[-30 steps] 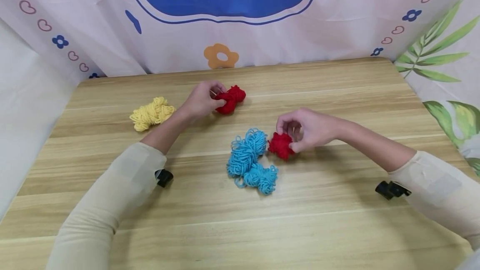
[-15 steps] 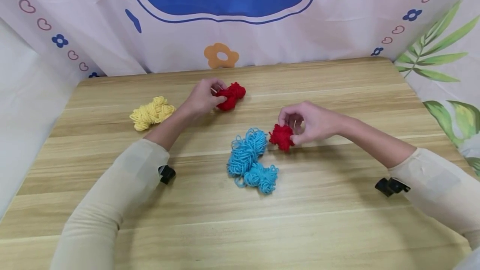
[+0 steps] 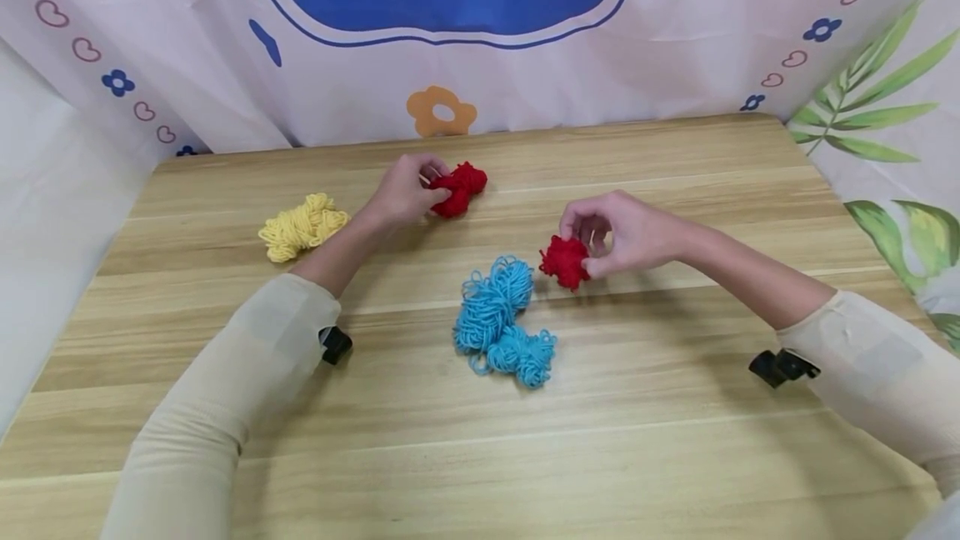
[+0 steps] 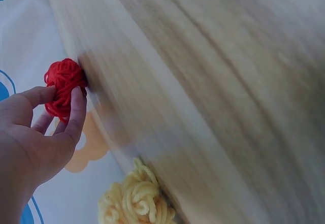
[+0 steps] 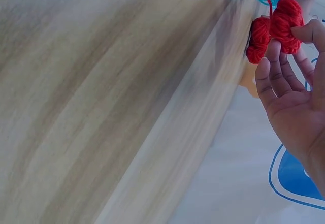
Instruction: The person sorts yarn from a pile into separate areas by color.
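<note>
Toward the back of the table, my left hand [image 3: 405, 190] pinches a bundle of red yarn [image 3: 468, 180] between thumb and fingers. The left wrist view shows that red yarn bundle [image 4: 65, 79] at the fingertips. My right hand [image 3: 626, 232] pinches a smaller red yarn bundle [image 3: 564, 262], just right of the blue yarn. In the right wrist view this smaller bundle [image 5: 287, 25] is between thumb and fingertips, overlapping the other red bundle [image 5: 259, 38] behind it. A large blue yarn bundle [image 3: 492, 305] and a smaller blue one [image 3: 523, 356] lie against each other mid-table.
A yellow yarn bundle [image 3: 303, 228] lies on the left of the wooden table [image 3: 480, 465], beside my left forearm. Behind the table's back edge hangs a printed white cloth [image 3: 330, 98]. Black wrist cameras [image 3: 334, 345] sit on both sleeves.
My right hand has moved toward the back of the table with the smaller red yarn bundle. My left hand and its red bundle have shifted slightly backward. Blue and yellow bundles stay put.
</note>
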The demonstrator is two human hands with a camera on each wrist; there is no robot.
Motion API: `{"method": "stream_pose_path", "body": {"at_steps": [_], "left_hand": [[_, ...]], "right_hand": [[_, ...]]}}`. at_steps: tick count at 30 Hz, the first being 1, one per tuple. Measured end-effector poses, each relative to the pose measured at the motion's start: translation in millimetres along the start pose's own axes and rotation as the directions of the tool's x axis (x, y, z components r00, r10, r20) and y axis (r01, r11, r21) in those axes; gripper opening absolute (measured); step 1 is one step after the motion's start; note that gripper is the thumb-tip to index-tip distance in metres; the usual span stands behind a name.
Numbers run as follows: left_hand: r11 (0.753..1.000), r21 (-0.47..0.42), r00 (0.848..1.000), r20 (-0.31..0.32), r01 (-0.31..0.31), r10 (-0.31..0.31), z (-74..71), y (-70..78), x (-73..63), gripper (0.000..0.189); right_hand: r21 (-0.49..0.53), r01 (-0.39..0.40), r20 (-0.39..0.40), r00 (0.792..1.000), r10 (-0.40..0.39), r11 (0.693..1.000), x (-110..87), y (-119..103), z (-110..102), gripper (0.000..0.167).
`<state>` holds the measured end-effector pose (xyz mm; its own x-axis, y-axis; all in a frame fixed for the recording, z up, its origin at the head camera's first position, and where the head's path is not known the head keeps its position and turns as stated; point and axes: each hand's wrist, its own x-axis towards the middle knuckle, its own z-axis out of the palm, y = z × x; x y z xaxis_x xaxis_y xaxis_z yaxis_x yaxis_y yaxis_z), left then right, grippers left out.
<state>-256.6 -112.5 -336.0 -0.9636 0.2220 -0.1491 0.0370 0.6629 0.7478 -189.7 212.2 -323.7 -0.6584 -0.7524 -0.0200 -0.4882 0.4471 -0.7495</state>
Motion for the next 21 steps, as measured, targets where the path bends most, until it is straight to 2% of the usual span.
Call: {"method": "stream_pose_path", "body": {"at_steps": [7, 15, 21], "left_hand": [[0.998, 0.024, 0.998, 0.008, -0.055, 0.055, 1.5, -5.3, 3.0, 0.023], [0.999, 0.008, 0.999, 0.007, -0.033, 0.033, 2.5, -7.1, 5.4, 0.022], [0.999, 0.019, 0.999, 0.0, -0.038, 0.038, 3.2, -6.2, 4.4, 0.022]], "right_hand": [[0.0, -0.006, -0.018, 1.0, 0.006, 1.0, 1.9, 3, -2, 0.029], [-0.014, 0.016, -0.038, 0.999, -0.017, 1.0, 6.8, 4, -6, 0.028], [-0.019, 0.001, -0.065, 0.998, -0.002, 1.0, 12.9, 3, -10, 0.027]]}}
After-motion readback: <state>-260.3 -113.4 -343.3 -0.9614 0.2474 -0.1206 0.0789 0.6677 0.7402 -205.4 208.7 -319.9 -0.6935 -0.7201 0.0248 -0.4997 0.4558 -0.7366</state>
